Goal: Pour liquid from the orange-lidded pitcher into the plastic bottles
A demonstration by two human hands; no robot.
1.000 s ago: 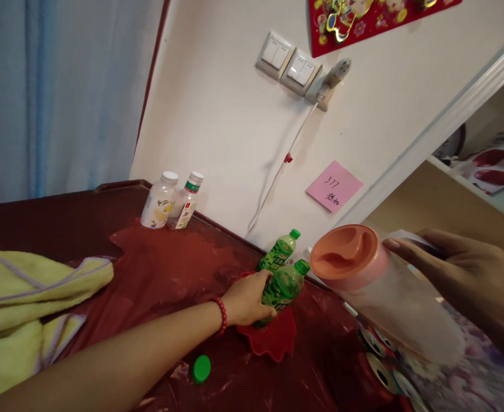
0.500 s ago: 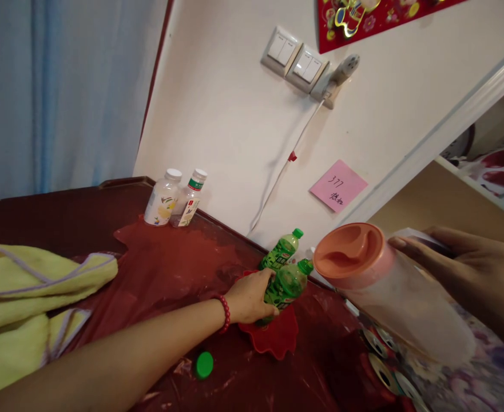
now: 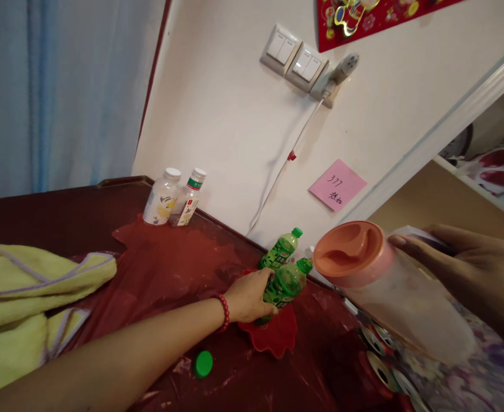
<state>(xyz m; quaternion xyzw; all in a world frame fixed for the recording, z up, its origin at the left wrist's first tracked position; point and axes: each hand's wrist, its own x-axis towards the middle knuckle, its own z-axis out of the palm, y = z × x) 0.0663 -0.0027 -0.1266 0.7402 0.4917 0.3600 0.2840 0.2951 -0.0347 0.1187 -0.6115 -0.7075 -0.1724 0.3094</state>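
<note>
My left hand (image 3: 250, 296), with a red bead bracelet on the wrist, is wrapped round an uncapped green drink bottle (image 3: 285, 283). That bottle stands over a red scalloped dish (image 3: 273, 337). Right behind it is a second green bottle (image 3: 281, 250) with its cap on. My right hand (image 3: 470, 263) grips a translucent pitcher (image 3: 410, 315) by its handle. The pitcher is tilted, its orange lid (image 3: 349, 250) towards the open bottle's mouth. Whether liquid runs between them I cannot tell. A loose green cap (image 3: 203, 364) lies on the dark red table (image 3: 234, 386).
Two white-capped bottles, a wide one (image 3: 162, 197) and a slim one (image 3: 189, 199), stand by the wall. A yellow towel (image 3: 41, 280) lies at left. Several cans (image 3: 380, 366) stand below the pitcher. A white cable (image 3: 273, 183) hangs from the wall socket.
Almost nothing differs. Both hands keep their grips on the bottle and the pitcher, and the view has shifted very slightly.
</note>
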